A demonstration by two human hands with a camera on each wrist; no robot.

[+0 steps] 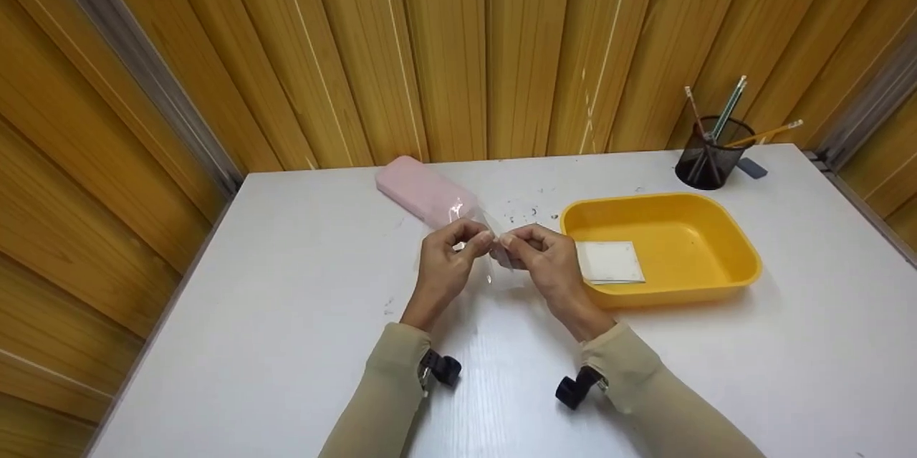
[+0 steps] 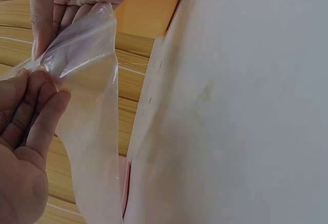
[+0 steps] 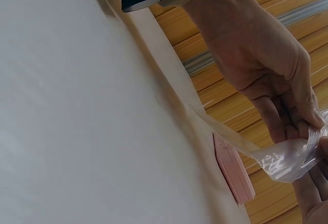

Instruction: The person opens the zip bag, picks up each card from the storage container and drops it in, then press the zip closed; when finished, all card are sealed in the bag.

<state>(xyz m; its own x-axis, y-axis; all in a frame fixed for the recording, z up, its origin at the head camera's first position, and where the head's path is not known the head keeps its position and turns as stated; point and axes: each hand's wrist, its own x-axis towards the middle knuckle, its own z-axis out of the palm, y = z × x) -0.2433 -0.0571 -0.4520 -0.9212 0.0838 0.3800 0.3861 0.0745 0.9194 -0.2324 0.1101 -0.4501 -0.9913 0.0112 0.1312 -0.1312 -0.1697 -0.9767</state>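
Both hands meet above the middle of the white table [image 1: 286, 315], each pinching the top edge of a clear plastic bag [image 1: 494, 257]. My left hand [image 1: 458, 250] holds one side of the bag's mouth and my right hand [image 1: 534, 254] holds the other. In the left wrist view the clear bag [image 2: 92, 111] hangs down from the left hand's fingertips [image 2: 38, 98], with the right hand [image 2: 72, 3] above it. Seen from the right wrist, the bag [image 3: 287, 160] is crumpled between the left hand [image 3: 271, 80] and the right hand's fingertips [image 3: 318, 193].
A yellow tray [image 1: 716, 229] to the right holds a white square packet [image 1: 609, 261]. A pink case [image 1: 424, 189] lies behind the hands, also visible as the pink case [image 3: 233, 170]. A black mesh cup [image 1: 709, 153] with pencils stands at the back right. Wooden panels wall the table.
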